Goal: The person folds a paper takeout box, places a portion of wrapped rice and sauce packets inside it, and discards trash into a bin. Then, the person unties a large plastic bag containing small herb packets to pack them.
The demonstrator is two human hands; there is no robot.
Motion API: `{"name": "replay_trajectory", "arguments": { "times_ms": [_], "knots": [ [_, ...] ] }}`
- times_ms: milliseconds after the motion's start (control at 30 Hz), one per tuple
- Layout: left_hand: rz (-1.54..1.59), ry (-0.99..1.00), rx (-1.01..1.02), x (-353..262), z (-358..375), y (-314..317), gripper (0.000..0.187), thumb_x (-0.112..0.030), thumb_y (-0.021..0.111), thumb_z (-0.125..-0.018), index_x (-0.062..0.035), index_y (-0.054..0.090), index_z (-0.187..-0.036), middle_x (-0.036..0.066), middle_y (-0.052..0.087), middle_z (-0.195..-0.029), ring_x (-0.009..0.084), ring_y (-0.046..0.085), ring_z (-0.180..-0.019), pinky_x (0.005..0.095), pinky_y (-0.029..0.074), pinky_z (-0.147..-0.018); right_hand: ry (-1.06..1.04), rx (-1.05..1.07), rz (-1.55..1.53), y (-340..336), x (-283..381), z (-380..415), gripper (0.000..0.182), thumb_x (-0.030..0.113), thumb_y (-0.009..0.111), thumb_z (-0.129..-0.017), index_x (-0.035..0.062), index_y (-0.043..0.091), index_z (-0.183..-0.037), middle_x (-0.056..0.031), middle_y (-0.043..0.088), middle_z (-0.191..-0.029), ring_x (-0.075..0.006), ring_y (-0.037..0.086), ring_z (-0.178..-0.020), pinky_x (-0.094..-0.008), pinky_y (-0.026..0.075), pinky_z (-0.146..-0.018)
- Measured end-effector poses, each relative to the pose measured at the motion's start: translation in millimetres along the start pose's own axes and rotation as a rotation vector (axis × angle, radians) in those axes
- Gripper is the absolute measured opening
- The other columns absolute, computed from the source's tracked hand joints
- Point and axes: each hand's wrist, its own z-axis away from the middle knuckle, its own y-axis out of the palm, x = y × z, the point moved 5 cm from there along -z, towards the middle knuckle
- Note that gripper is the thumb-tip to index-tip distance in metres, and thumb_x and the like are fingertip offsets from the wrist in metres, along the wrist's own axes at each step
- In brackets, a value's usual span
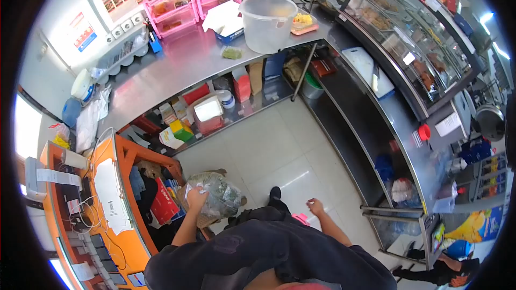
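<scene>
My left hand (196, 197) is closed on the top of a large clear plastic bag (221, 194) with green contents, low at the left beside the orange desk. The bag hangs or rests near a brown wicker-like object; its underside is hidden. On the other side of my body, my right hand (315, 205) is held out over the floor, its fingers partly curled. A small pink thing (301, 218) shows near my body, to the left of that hand, apart from it.
An orange desk (127, 241) stands at the left. A steel counter (161, 72) bears a translucent bucket (267, 27) and pink racks (171, 11). At the right are steel shelves (344, 129), a glass display case (408, 37) and a knife (375, 79). Another person (449, 272) is at the lower right.
</scene>
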Motion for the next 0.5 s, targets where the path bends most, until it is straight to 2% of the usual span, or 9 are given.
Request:
{"name": "replay_trajectory", "arguments": {
  "times_ms": [67,133,200,267,333,367,433,500],
  "knots": [
    [0.097,-0.044,-0.184,-25.8,-2.3,-23.9,0.035,-0.029,0.068,-0.058,-0.0056,0.067,-0.085,0.017,0.064,-0.084,0.0313,0.061,-0.084,0.0382,0.047,-0.074,-0.051,-0.100,-0.037,-41.5,20.5,-38.4,0.025,0.022,0.063,-0.076,0.0036,0.061,-0.093,-0.0097,0.063,-0.066,-0.0176,0.060,-0.055,-0.0305,0.050,-0.056],
    [0.148,-0.014,-0.271,-58.0,-15.5,-48.6,0.034,-0.027,0.068,-0.058,-0.0042,0.067,-0.084,0.018,0.064,-0.080,0.0327,0.061,-0.079,0.0380,0.047,-0.072,-0.148,-0.124,0.061,-82.7,56.6,-70.6,0.025,0.022,0.062,-0.077,0.0037,0.061,-0.094,-0.0092,0.063,-0.066,-0.0176,0.060,-0.057,-0.0293,0.049,-0.056],
    [0.185,0.044,-0.360,-77.8,-31.0,-60.6,0.033,-0.025,0.068,-0.058,-0.0024,0.066,-0.081,0.018,0.064,-0.076,0.0335,0.061,-0.073,0.0376,0.047,-0.069,-0.242,-0.102,-0.052,-96.8,86.0,-108.5,0.027,0.024,0.061,-0.079,0.0042,0.060,-0.098,-0.0097,0.064,-0.070,-0.0171,0.061,-0.062,-0.0300,0.048,-0.056],
    [0.242,0.110,-0.438,-104.8,-48.6,-79.4,0.030,-0.023,0.068,-0.058,-0.0007,0.065,-0.077,0.017,0.063,-0.070,0.0304,0.060,-0.065,0.0356,0.047,-0.065,-0.201,0.163,-0.339,-107.9,151.2,-121.9,0.033,0.029,0.060,-0.082,0.0055,0.057,-0.106,-0.0097,0.064,-0.081,-0.0161,0.060,-0.071,-0.0298,0.047,-0.059],
    [0.405,0.135,-0.477,-139.6,-70.5,-113.8,0.025,-0.020,0.067,-0.059,0.0007,0.063,-0.072,0.014,0.059,-0.063,0.0225,0.057,-0.058,0.0322,0.045,-0.060,-0.225,0.408,-0.556,-111.3,235.8,-117.5,0.046,0.036,0.061,-0.081,0.0067,0.052,-0.115,-0.0178,0.060,-0.097,-0.0223,0.059,-0.088,-0.0329,0.047,-0.077],
    [0.527,0.140,-0.491,-149.4,-85.4,-126.7,0.023,-0.019,0.066,-0.060,0.0014,0.061,-0.069,0.013,0.057,-0.059,0.0180,0.054,-0.054,0.0305,0.043,-0.057,-0.299,0.399,-0.518,-115.1,278.1,-112.4,0.051,0.037,0.061,-0.081,0.0074,0.047,-0.121,-0.0192,0.056,-0.107,-0.0248,0.058,-0.093,-0.0347,0.046,-0.080],
    [0.573,0.188,-0.584,-179.8,-110.5,-161.9,0.019,-0.015,0.064,-0.060,0.0020,0.057,-0.065,0.008,0.050,-0.054,0.0116,0.047,-0.052,0.0277,0.039,-0.053,-0.490,0.361,-0.501,-116.8,357.2,-104.9,0.060,0.037,0.061,-0.082,0.0092,0.039,-0.130,-0.0223,0.046,-0.122,-0.0293,0.053,-0.102,-0.0371,0.043,-0.086],
    [0.658,0.238,-0.633,-207.7,-136.7,-193.2,0.017,-0.012,0.062,-0.061,0.0028,0.054,-0.064,0.005,0.046,-0.053,0.0099,0.042,-0.052,0.0270,0.036,-0.051,-0.649,0.367,-0.539,-126.8,430.1,-89.6,0.063,0.035,0.061,-0.082,0.0102,0.034,-0.133,-0.0251,0.035,-0.131,-0.0334,0.045,-0.113,-0.0388,0.038,-0.093]
  ]
}}
